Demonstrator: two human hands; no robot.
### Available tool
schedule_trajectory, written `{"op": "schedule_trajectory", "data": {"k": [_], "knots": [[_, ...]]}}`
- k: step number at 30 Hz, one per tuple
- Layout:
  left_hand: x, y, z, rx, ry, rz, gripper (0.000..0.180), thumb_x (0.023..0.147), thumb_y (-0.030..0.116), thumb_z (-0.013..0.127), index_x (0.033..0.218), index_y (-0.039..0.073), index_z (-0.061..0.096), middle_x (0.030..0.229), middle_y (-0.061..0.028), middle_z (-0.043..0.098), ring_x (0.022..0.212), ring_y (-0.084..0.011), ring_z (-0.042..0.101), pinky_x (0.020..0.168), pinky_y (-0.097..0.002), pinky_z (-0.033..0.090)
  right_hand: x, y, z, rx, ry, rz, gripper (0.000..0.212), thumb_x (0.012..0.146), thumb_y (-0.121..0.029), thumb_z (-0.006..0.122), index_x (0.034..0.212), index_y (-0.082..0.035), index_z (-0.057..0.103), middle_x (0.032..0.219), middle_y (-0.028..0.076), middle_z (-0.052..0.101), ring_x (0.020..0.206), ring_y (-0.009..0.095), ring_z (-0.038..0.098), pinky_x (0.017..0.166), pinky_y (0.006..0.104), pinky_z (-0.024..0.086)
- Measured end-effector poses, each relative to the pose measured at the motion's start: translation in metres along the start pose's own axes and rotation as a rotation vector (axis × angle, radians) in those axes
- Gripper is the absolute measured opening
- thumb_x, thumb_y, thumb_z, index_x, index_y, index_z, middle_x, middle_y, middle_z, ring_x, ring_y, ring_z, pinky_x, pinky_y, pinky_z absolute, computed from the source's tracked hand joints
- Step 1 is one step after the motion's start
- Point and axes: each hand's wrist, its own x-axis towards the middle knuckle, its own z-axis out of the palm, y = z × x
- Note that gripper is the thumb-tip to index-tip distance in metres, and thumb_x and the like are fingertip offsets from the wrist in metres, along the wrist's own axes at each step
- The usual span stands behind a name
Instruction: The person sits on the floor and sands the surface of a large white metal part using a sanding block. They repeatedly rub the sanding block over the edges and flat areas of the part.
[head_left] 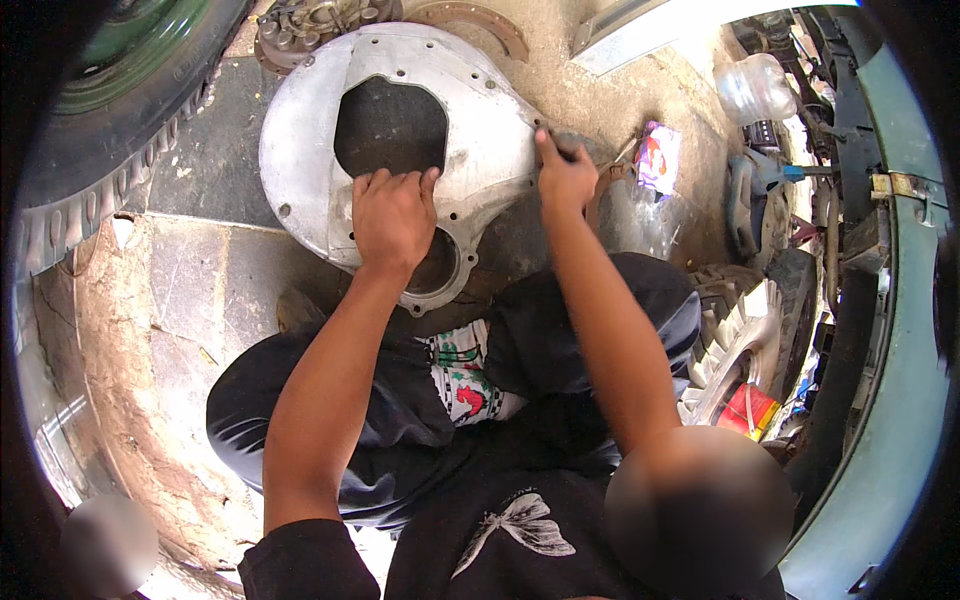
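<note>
A large pale grey cast-metal bell housing (490, 110) lies in front of my crossed legs. It has a big opening in its middle, a smaller round ring at its near end and bolt holes around the rim. My left hand (395, 220) is closed over the near edge of the big opening, fingertips curled at its lip. At the housing's right corner, my right hand (568, 180) is closed, with one digit against the metal edge. Something dark shows between its fingers, too hidden to name.
A large tyre (140, 130) stands at the left. Behind the housing sit a greasy metal part with studs (320, 30) and a rusty ring (500, 35). To the right are a purple packet (657, 160), a clear plastic bottle (755, 88), a red-and-yellow container (748, 410) and a blue-green vehicle panel (905, 330).
</note>
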Motion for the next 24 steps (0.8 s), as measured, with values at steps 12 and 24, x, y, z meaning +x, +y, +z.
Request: {"op": "schedule_trajectory", "data": {"k": [12,24], "knots": [[0.000,-0.001,-0.001,-0.034,0.009,-0.001,0.038,0.106,0.027,0.064,0.076,0.005,0.073,0.079,-0.0143,0.074,0.083,-0.0337,0.066,0.090,-0.0467,0.047,0.007,0.003,0.002,-0.008,-0.026,-0.100,0.050,0.075,-0.048,0.096,0.100,-0.006,0.083,0.099,0.017,0.081,0.098,0.034,0.074,0.093,0.0450,0.054],[-0.001,-0.002,-0.005,-0.016,0.059,0.035,0.037,0.103,0.027,0.067,0.072,0.005,0.071,0.074,-0.0145,0.071,0.080,-0.0334,0.065,0.088,-0.0463,0.047,0.006,0.010,0.008,0.049,-0.181,-0.096,0.043,0.082,-0.054,0.090,0.102,-0.015,0.085,0.094,0.003,0.081,0.100,0.025,0.072,0.104,0.0593,0.045]]}}
